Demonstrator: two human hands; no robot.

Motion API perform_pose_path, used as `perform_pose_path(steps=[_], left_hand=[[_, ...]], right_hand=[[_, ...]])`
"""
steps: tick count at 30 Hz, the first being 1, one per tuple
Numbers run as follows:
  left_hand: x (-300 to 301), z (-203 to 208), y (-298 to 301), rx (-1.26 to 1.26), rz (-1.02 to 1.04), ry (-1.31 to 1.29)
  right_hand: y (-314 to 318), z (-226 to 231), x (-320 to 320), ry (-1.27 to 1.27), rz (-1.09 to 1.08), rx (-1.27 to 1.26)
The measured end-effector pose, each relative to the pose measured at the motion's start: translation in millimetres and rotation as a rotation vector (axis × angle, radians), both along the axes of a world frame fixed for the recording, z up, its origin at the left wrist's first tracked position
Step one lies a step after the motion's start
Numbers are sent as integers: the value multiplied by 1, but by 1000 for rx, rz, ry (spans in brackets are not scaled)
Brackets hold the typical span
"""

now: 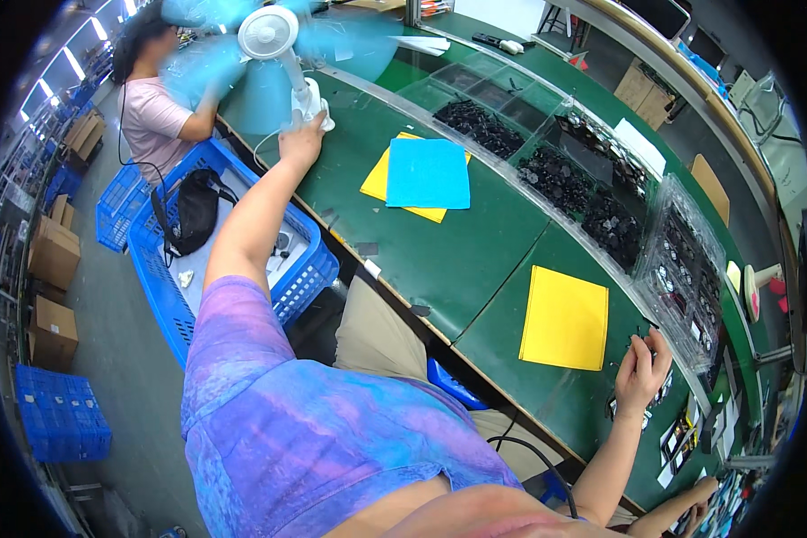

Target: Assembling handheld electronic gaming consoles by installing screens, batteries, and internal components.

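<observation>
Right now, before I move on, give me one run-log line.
left hand: at white fan's base | right hand: beside yellow square, grip unclear | green table: blue square overlapping second yellow square

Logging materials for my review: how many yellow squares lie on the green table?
2: one yellow square mostly under the blue square, another yellow square near the right hand. More could be hidden underneath.

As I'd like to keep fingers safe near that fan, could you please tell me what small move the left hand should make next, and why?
Probably draw the left hand back toward the body, keeping it low: it is at the fan's white base, while the blue blades are blurred, which suggests they are spinning.
</observation>
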State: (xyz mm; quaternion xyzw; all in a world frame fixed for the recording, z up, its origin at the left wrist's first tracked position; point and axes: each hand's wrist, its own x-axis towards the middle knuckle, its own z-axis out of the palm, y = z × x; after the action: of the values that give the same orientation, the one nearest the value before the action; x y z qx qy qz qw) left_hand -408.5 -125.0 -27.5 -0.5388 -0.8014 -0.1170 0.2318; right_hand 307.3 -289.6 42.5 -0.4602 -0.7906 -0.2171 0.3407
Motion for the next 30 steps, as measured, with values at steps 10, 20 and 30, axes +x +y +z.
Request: perform_pose_path(steps=[10,20,30], left_hand=[[25,7,15,27,119,-89],[23,-7,16,6,102,-105],[47,-9,-2,47,77,-282]], right_hand=[[20,8,-32,18,120,-41],[33,6,-74,3,314,-101],[36,-13,-62,53,272,-195]])
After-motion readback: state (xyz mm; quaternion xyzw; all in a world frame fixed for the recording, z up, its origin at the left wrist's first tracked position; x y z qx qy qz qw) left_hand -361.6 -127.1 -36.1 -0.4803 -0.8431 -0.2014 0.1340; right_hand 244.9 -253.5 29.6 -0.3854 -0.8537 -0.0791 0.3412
